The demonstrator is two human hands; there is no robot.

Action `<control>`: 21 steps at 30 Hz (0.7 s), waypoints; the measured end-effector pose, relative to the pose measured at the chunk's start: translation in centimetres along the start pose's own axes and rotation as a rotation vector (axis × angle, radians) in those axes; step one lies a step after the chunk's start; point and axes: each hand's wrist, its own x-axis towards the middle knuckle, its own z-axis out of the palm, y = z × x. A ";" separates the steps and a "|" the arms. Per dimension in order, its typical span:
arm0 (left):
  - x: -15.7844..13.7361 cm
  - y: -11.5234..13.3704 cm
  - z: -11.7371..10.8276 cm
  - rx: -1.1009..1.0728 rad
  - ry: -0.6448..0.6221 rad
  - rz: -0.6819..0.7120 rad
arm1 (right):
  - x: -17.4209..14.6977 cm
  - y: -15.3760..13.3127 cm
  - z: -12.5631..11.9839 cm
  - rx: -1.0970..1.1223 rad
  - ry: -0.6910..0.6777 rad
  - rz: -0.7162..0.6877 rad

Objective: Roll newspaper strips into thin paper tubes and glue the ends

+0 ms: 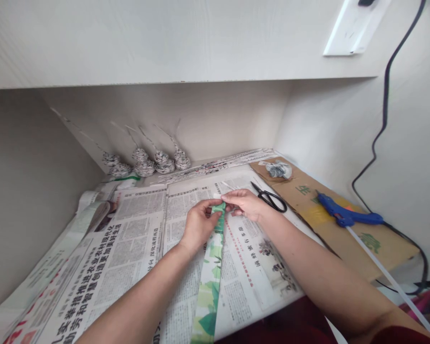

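Note:
A long green-and-white strip printed with leaves, apparently paper, runs from the table's near edge up to my hands. My left hand is closed on its far end, thumb on top. My right hand pinches at the same end, fingertips together; its lower fingers are partly hidden. Just behind the right fingers a thin white stick shows, and I cannot tell whether it is held. Black-handled scissors lie just beyond my right hand. Newspaper sheets spread beneath both hands.
Several gourd-shaped woven paper pieces stand at the back left, beside a bundle of thin rolled paper sticks. On the cardboard at right lie a crumpled plastic wad and a blue glue gun with a black cord. A shelf overhangs the back.

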 end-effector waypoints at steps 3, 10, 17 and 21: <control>0.0 0.0 0.0 -0.001 -0.007 -0.004 | 0.0 0.0 0.0 -0.001 0.015 0.000; -0.1 0.2 -0.1 0.001 -0.019 -0.023 | 0.0 -0.2 0.0 0.033 0.012 0.024; -0.1 0.2 0.0 -0.002 -0.022 -0.024 | -0.2 -0.6 -0.1 0.046 -0.014 0.054; -0.1 0.0 0.0 0.025 -0.022 -0.004 | -0.3 -0.7 -0.1 0.031 -0.004 0.055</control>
